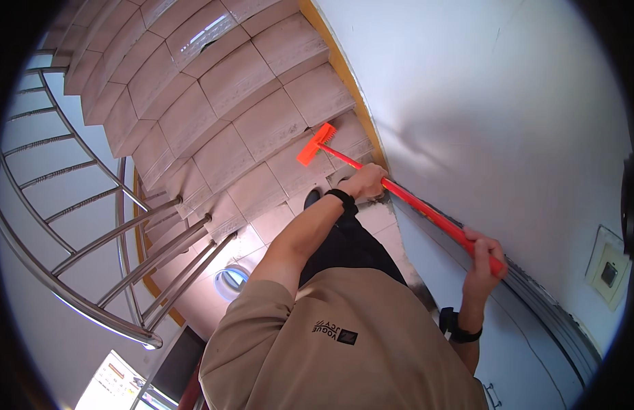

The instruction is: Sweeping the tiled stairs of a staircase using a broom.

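A long-handled scrub brush [426, 210] with a red pole runs slantwise across the view. Its orange head, with short bristles showing along one side, is at a tiled stair step [262, 133] near the wall; whether it presses on the tile I cannot tell. My left hand [366, 182] is wrapped round the pole partway down. Farther back, my right hand [484, 263] grips the pole close to its end. Dark bands circle both wrists. My shoes show partly below the brush head, on the tiles.
Pinkish tiled stairs [242, 75] curve up to the far left. A metal railing [126, 225] bends along the left side. A white wall [467, 82] with a yellow-brown skirting stands to the right, bearing a switch plate [609, 273]. A round whitish object [223, 285] sits left of my arm.
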Tool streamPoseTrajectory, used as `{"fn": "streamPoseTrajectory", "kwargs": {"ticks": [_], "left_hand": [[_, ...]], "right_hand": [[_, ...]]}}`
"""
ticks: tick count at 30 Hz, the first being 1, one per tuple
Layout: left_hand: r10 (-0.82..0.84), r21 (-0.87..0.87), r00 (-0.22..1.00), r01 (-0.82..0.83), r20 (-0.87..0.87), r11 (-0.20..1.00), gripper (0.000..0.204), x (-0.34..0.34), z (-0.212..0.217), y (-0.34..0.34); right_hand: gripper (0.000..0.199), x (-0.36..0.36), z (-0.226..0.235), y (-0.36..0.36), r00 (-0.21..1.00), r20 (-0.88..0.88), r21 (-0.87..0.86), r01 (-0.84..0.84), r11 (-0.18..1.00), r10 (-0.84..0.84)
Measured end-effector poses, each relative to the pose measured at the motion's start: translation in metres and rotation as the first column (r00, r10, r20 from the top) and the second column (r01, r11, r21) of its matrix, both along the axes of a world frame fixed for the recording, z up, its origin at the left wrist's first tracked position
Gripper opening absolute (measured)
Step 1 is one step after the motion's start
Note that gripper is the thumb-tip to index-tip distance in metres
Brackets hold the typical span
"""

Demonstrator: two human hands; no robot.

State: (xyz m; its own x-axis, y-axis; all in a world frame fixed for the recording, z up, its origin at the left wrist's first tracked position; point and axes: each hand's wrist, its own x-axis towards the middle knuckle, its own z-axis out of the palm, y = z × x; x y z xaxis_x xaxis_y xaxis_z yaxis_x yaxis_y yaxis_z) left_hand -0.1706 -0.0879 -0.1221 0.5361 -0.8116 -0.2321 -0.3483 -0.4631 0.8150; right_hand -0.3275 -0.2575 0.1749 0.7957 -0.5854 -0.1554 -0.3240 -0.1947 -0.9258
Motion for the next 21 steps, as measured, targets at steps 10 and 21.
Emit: {"fn": "streamPoseTrajectory", "kwargs": {"ticks": [10, 21], "left_hand": [[-0.039, -0.154, 0.999, 0.038, -0.005, 0.987, 0.014, -0.037, -0.029, -0.001], [0.228, -0.321, 0.974, -0.211, 0.015, 0.923, 0.016, -0.027, -0.020, 0.041]], "right_hand": [[0.018, -0.041, 0.026, 0.056, 0.993, -0.112, -0.146, -0.054, 0.988, 0.038], [0.019, -0.068, -0.004, 0.125, 0.976, -0.048, -0.147, 0.205, 0.968, -0.214]]}}
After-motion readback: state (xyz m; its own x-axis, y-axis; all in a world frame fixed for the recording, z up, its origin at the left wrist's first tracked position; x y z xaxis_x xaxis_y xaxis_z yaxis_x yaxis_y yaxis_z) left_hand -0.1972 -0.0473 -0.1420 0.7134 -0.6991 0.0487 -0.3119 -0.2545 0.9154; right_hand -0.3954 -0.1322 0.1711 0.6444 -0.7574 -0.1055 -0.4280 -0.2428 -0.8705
